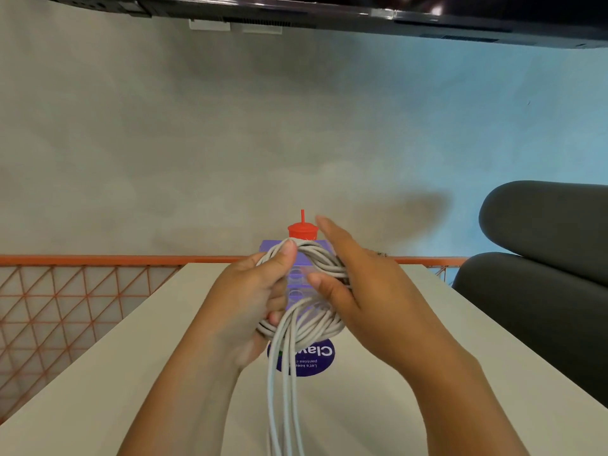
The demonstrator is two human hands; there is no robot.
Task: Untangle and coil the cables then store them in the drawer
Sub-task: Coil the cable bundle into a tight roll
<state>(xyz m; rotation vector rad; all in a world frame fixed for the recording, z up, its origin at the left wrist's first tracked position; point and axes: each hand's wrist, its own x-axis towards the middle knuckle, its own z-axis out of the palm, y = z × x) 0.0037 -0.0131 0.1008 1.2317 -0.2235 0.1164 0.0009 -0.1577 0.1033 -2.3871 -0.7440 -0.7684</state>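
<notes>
White cable (pixel 316 327) is wound into a ring, held up over the pale table (pixel 345 416). The left hand (pixel 250 301) grips the ring's left side, thumb on top. The right hand (pixel 358 284) hooks its thumb round the right side, fingers straight, pointing up. Loose strands hang down.
</notes>
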